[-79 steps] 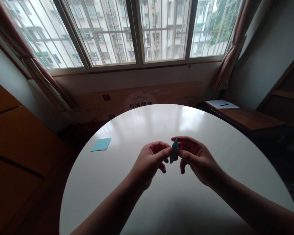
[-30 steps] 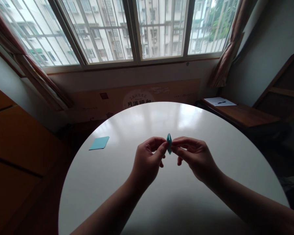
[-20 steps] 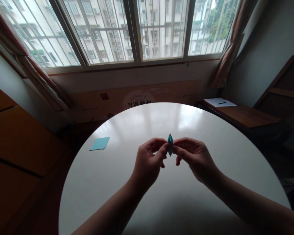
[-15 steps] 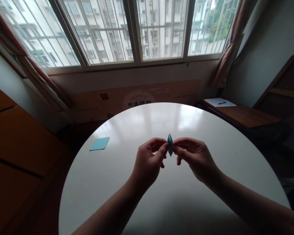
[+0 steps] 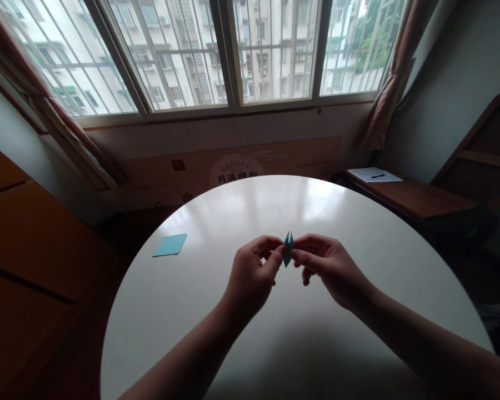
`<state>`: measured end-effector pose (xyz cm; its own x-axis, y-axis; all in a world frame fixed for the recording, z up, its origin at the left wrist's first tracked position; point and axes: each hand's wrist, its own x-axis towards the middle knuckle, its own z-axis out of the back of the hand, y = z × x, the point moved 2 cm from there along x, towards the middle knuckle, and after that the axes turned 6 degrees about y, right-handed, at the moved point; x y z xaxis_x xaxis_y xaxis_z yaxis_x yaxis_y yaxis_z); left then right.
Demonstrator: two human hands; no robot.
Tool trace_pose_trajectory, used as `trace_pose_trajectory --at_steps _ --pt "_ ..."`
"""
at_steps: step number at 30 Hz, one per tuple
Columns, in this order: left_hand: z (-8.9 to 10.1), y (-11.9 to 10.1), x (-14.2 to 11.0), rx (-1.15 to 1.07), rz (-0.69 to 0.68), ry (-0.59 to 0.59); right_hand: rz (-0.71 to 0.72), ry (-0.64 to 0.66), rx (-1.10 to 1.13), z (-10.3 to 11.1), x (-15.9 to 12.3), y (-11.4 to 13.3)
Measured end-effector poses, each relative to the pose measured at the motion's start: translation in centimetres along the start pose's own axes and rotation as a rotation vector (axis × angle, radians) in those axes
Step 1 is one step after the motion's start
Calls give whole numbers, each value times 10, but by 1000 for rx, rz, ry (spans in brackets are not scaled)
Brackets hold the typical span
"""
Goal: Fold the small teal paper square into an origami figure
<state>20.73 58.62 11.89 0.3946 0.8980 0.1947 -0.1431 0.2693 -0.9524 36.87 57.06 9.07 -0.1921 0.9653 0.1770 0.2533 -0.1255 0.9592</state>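
Note:
A small piece of folded teal paper (image 5: 289, 242) is held upright above the table, with a narrow slit between two points at its top. My left hand (image 5: 256, 269) pinches its left side between thumb and forefinger. From the other side, my right hand (image 5: 327, 266) grips it the same way, its lower fingers curled loosely below. The fingertips hide part of the folds. Off to the left, a light-blue stack of square paper (image 5: 169, 244) lies flat on the white round table (image 5: 216, 222).
Behind the table's right side stands a wooden bench (image 5: 433, 197) bearing a white sheet (image 5: 369, 174) with a pen on it. An orange-brown cabinet (image 5: 20, 239) is at the left. Beyond the table runs a wall under a barred window (image 5: 270, 55).
At the top of the folded paper, the two points have spread slightly apart, so the slit looks wider. My hands stay in nearly the same place, both still pinching it.

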Motion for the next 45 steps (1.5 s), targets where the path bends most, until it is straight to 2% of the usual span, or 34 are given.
trace_pose_trajectory --at_steps 8,24,29,34,37,42,45 --pt "1 -2 1 43 -4 -17 8 -37 -35 1 0 -2" --pt "5 8 7 -212 104 59 39 18 -57 0 0 -2" --pt "6 7 7 -176 56 72 59 10 -113 0 -1 -1" --pt "5 8 7 -230 31 93 84 3 -187 0 -3 1" --pt "5 6 6 -251 35 67 77 -1 -214 -2 -4 3" --pt "7 0 5 -138 -4 16 72 -8 -251 -5 -3 6" --pt "7 2 5 -186 17 19 52 20 -249 -6 -3 6"
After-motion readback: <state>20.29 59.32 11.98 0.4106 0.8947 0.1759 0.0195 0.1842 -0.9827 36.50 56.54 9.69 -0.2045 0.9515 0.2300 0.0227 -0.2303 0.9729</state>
